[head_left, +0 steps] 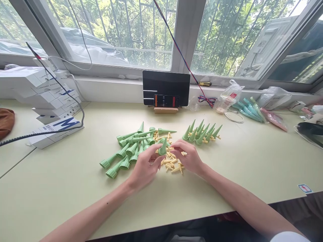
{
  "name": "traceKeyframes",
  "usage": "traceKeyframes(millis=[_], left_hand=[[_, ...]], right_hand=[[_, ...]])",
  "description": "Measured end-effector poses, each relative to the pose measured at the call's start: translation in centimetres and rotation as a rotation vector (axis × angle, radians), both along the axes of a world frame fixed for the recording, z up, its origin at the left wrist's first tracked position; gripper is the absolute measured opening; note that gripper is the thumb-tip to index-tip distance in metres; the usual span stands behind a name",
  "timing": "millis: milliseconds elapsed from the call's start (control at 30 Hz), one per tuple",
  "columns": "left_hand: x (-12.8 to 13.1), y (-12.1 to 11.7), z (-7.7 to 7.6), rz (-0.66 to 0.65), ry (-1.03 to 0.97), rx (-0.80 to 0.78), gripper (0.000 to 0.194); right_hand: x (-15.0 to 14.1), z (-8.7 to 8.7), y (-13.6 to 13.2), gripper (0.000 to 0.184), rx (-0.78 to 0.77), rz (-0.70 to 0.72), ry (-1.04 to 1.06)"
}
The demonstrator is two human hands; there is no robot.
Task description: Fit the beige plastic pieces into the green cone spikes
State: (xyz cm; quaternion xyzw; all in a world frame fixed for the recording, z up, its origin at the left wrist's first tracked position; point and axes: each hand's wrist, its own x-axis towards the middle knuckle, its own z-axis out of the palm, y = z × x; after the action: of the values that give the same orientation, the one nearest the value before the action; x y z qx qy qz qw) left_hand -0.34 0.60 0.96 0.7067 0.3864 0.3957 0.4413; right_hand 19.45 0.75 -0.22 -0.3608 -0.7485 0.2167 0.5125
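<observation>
My left hand (145,167) is closed around a green cone-shaped spike (163,148), holding it point up over the table. My right hand (188,156) pinches something small at the spike's side, just above a scatter of small yellow plastic pieces (172,163). A heap of loose green spikes (131,149) lies to the left of my hands. A group of green spikes with yellow pieces fitted (202,133) lies to the right, behind my right hand.
A phone (166,101) leans on a wooden stand before a dark tablet (166,86) at the window sill. White boxes (47,101) are stacked at left with a black cable across them. Plastic bags (228,97) and teal parts (248,109) sit at right.
</observation>
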Motion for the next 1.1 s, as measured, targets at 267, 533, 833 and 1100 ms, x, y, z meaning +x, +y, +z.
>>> traceKeyframes(millis=[267,533,833,1100], left_hand=[[0.0,0.1,-0.5,-0.03,0.016,0.123,0.014],[-0.1,0.2,-0.9,-0.042,0.017,0.137,0.016],[0.1,0.0,0.1,-0.004,0.014,-0.001,0.031],[-0.2,0.0,0.1,-0.074,0.006,-0.027,0.031]], right_hand=[[-0.1,0.2,0.0,0.032,-0.035,-0.033,-0.076],[0.1,-0.1,0.1,0.047,-0.042,-0.055,-0.114],[0.0,0.2,-0.2,0.013,-0.028,0.003,-0.019],[0.0,-0.1,0.0,0.011,0.049,-0.002,0.037]])
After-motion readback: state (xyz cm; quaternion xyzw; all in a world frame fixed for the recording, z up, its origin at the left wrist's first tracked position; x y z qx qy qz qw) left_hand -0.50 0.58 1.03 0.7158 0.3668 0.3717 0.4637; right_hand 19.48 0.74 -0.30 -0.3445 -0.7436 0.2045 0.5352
